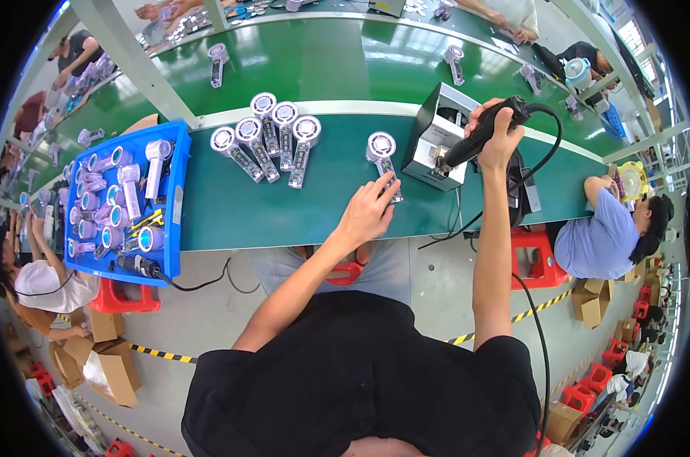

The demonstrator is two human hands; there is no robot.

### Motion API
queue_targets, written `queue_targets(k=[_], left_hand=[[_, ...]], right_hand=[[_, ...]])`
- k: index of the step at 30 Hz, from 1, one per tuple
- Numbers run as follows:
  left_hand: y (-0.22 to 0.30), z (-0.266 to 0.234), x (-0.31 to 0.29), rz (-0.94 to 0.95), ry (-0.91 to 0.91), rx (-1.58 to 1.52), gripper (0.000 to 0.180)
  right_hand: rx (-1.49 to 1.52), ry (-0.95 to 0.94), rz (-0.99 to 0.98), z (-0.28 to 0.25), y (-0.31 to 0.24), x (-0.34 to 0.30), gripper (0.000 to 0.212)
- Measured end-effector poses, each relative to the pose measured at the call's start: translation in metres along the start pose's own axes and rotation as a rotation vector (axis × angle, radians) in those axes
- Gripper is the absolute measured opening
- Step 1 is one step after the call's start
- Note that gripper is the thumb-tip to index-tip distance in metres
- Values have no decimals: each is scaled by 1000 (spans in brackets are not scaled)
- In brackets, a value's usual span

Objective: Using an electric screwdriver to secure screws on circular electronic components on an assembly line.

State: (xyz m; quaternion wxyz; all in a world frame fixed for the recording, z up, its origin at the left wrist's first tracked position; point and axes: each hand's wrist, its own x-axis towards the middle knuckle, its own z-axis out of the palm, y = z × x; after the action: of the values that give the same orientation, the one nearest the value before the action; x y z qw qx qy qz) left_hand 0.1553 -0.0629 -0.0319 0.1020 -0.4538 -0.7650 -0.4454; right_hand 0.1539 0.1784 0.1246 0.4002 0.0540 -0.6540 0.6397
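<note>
My right hand is wrapped round a black corded electric screwdriver. The driver's tip points down-left at the small metal outlet on the front of a black-and-silver screw feeder. On the bench, just left of the feeder, lies a lilac handheld fan with a round head and an uncovered handle showing its inner parts. My left hand holds the lower end of that handle between fingers and thumb; the fingers hide part of it. Farther left, several similar fans lie in a cluster, handles toward me.
A blue bin of lilac fans, with another black driver, stands at the left. Cables hang off the green bench at the right. Beyond a pale rail, a green conveyor carries separate fans. Co-workers sit on both sides.
</note>
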Motion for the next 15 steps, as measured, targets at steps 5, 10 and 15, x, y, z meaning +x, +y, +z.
queue_targets(k=[5, 10, 15], left_hand=[[0, 1, 0, -3, -20, 2, 54], [-1, 2, -1, -1, -17, 15, 53], [0, 1, 1, -7, -25, 11, 52]], right_hand=[[8, 49, 33, 0, 4, 3, 57], [155, 55, 131, -1, 4, -6, 58], [314, -85, 107, 22, 5, -53, 67]])
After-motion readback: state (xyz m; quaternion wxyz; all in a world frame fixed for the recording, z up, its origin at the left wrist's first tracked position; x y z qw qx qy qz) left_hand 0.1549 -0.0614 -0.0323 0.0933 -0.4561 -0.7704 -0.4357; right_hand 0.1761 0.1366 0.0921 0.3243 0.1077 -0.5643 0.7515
